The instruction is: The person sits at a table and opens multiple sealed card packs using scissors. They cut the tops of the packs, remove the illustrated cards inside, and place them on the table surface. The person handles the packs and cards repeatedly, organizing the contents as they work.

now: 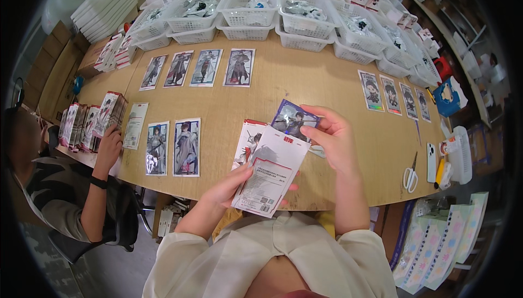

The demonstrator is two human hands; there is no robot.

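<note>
My left hand (pixel 226 186) is closed around a flat white printed packet (pixel 269 175), tilted above the table's near edge. My right hand (pixel 332 134) pinches a blue-bordered illustrated card (pixel 293 119) between thumb and fingers. The card's lower edge lies behind the packet's top; whether it is inside cannot be made out. A red-and-white illustrated packet (pixel 246 144) shows past the white packet's left side, and I cannot tell if it is held or resting. Left of my hands, two illustrated cards (pixel 187 148) (pixel 157 148) lie on the wooden table (pixel 310 80).
Rows of white baskets (pixel 248 31) holding bagged items line the far edge. More cards (pixel 238 68) lie far left, small character cards (pixel 372 91) at right. Scissors (pixel 410 174) and a phone (pixel 431 162) lie right. A co-worker's hand (pixel 110 141) touches stacked packets (pixel 109 114) at left.
</note>
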